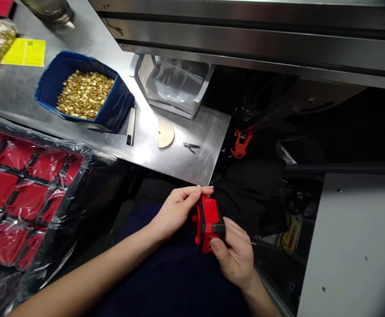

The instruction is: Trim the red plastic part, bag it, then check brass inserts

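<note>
A small red and black plastic housing (210, 212) is held above my lap, past the near corner of the metal table. My left hand (176, 207) pinches its upper end between thumb and fingers. Around the lower right end closes my right hand (234, 254), with the thumb on the red face and the fingers behind. Small red knobs stick out on the housing's left side. The fingers behind it are partly hidden, and I cannot make out whether they hold anything else.
On the metal table (192, 165) stand a blue bin (119, 110) of small brass parts and a grey bin (195, 99) with clear plastic bags. A marker (131, 127), a half-round disc (166, 133) and nail clippers (191, 145) lie nearby. A tray of bagged red parts (27, 200) is at left.
</note>
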Motion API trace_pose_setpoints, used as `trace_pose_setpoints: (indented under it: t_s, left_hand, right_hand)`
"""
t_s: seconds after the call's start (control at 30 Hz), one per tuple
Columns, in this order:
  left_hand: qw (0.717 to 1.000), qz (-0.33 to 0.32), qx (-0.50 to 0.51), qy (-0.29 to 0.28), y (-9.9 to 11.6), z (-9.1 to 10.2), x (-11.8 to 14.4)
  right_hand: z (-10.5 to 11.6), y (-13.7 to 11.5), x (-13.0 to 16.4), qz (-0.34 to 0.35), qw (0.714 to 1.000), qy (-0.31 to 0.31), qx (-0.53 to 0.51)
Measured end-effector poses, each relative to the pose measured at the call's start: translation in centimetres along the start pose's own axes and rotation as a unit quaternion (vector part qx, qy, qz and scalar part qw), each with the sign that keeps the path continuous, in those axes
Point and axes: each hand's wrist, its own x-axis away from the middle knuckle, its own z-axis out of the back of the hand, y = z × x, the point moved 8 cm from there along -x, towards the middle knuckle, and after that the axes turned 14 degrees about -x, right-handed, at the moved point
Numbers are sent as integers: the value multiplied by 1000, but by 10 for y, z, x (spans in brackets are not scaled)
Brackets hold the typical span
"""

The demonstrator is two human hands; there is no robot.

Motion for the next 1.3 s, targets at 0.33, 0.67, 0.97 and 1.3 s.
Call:
trace_pose_setpoints:
  t_s: [0.33,0.67,0.97,1.3]
  left_hand:
    - [984,-115,-81,-112,22,-16,17]
    - [998,-44,-13,-32,17,-16,10]
    - [991,-96,-30,-87,21,-13,14]
    - [999,-16,8,-43,6,-16,7]
  right_hand:
    - [7,10,-6,-96,991,73,-49]
    - [-9,-4,-9,-30,997,58,45]
    - [-3,3,-11,-81,993,83,31]
    - [-10,9,-10,-123,989,86,-1]
